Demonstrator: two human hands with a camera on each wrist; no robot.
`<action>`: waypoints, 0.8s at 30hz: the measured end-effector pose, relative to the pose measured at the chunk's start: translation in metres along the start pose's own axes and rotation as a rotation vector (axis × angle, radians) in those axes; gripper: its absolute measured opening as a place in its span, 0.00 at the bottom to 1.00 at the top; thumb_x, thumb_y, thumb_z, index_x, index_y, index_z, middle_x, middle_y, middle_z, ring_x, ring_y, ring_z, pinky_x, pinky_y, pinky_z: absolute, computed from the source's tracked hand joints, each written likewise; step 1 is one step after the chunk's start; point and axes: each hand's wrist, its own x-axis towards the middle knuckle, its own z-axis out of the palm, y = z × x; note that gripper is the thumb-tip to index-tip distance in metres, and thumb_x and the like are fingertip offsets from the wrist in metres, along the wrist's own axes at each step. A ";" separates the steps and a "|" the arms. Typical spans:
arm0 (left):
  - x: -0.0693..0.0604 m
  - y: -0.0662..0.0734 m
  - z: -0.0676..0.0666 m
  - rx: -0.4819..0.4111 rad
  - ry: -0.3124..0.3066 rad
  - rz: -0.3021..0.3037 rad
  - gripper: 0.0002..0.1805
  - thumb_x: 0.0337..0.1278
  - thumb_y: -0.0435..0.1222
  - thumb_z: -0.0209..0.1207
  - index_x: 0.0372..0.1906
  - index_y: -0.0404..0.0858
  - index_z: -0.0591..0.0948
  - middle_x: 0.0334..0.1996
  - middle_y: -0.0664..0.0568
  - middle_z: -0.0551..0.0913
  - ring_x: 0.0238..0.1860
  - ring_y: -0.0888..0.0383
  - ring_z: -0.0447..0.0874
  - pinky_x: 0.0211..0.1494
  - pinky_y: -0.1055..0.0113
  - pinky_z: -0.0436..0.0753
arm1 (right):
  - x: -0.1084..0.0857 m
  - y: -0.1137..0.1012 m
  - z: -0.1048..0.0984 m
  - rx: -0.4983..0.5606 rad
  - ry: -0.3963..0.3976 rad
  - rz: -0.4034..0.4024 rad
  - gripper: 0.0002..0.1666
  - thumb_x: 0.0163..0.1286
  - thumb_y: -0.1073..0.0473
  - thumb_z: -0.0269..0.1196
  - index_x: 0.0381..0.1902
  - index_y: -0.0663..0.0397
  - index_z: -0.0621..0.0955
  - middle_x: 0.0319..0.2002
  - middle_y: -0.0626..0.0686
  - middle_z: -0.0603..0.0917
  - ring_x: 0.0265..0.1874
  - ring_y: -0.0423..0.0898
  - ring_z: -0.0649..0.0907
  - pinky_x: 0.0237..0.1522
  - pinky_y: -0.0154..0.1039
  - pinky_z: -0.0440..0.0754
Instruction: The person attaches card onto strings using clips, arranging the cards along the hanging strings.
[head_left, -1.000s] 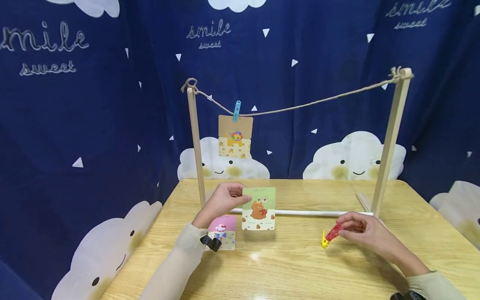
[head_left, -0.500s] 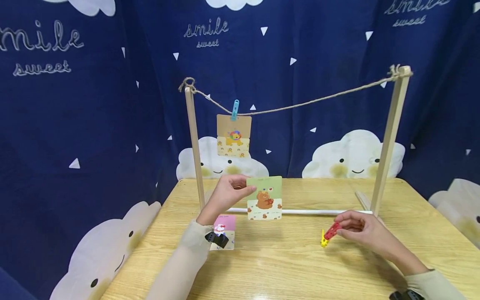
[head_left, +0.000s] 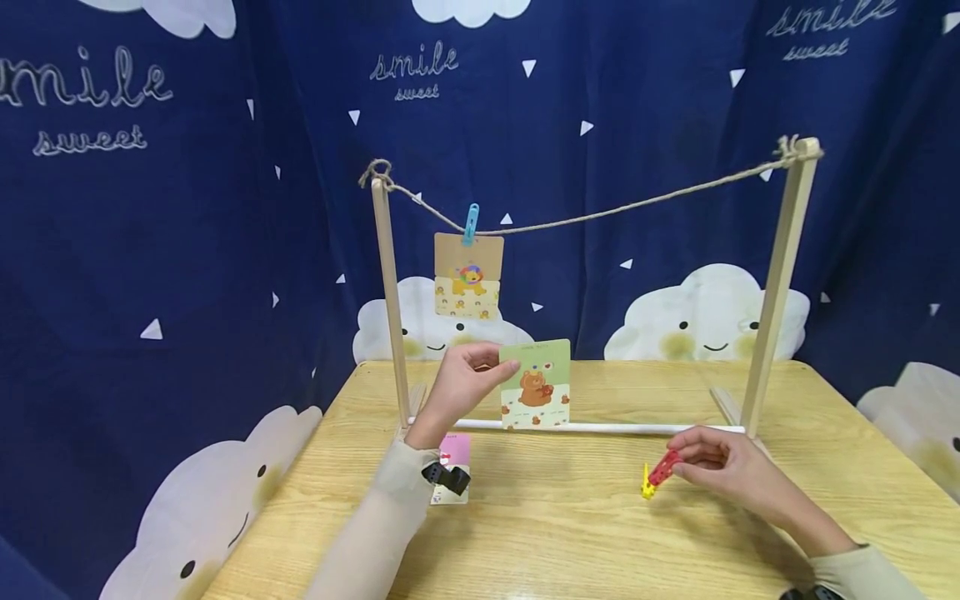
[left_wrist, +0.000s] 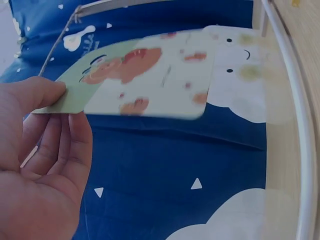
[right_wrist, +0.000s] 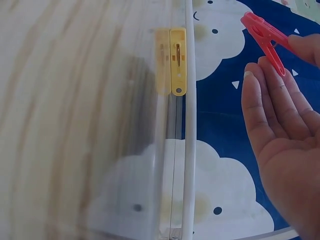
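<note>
In the head view my left hand (head_left: pixel 467 385) pinches the left edge of a green and white bear card (head_left: pixel 535 385), held up above the table below the rope. The left wrist view shows the thumb on the front of this card (left_wrist: pixel 150 80) and the fingers behind it. My right hand (head_left: pixel 723 467) pinches a red clothespin (head_left: pixel 665 467) between thumb and fingers; the right wrist view shows the red clothespin (right_wrist: pixel 267 40) by its handle ends. A yellow clothespin (head_left: pixel 647 483) stands on the table just beyond it.
A rope (head_left: pixel 600 215) sags between two wooden posts (head_left: pixel 780 283). A lion card (head_left: pixel 468 279) hangs from it by a blue clothespin (head_left: pixel 471 223). A pink card (head_left: pixel 454 454) lies on the table (head_left: pixel 555 533), partly behind my left wrist. A white bar (head_left: pixel 615 428) joins the posts low down.
My left hand has risen and moved slightly right and away with the bear card. More of the pink card is covered by the wrist. The right hand with the red clothespin has barely moved.
</note>
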 end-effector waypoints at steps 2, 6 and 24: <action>0.002 0.001 0.001 -0.004 0.014 0.024 0.06 0.62 0.39 0.71 0.34 0.41 0.89 0.28 0.54 0.87 0.33 0.58 0.80 0.38 0.65 0.78 | 0.000 0.000 0.000 0.002 0.000 0.005 0.17 0.69 0.63 0.70 0.53 0.62 0.81 0.42 0.56 0.91 0.41 0.44 0.90 0.40 0.37 0.87; 0.006 0.004 0.003 -0.027 0.045 0.055 0.06 0.62 0.39 0.71 0.33 0.40 0.89 0.28 0.54 0.87 0.34 0.58 0.80 0.42 0.64 0.82 | 0.000 -0.001 0.001 0.002 -0.002 0.004 0.17 0.69 0.63 0.70 0.53 0.62 0.81 0.42 0.56 0.91 0.41 0.44 0.90 0.40 0.36 0.87; 0.026 0.012 0.018 -0.064 0.177 0.117 0.11 0.65 0.40 0.70 0.30 0.37 0.86 0.23 0.58 0.78 0.29 0.61 0.70 0.27 0.69 0.65 | 0.001 -0.005 0.004 0.016 -0.009 -0.006 0.16 0.71 0.64 0.69 0.53 0.65 0.80 0.40 0.57 0.90 0.40 0.51 0.90 0.40 0.36 0.87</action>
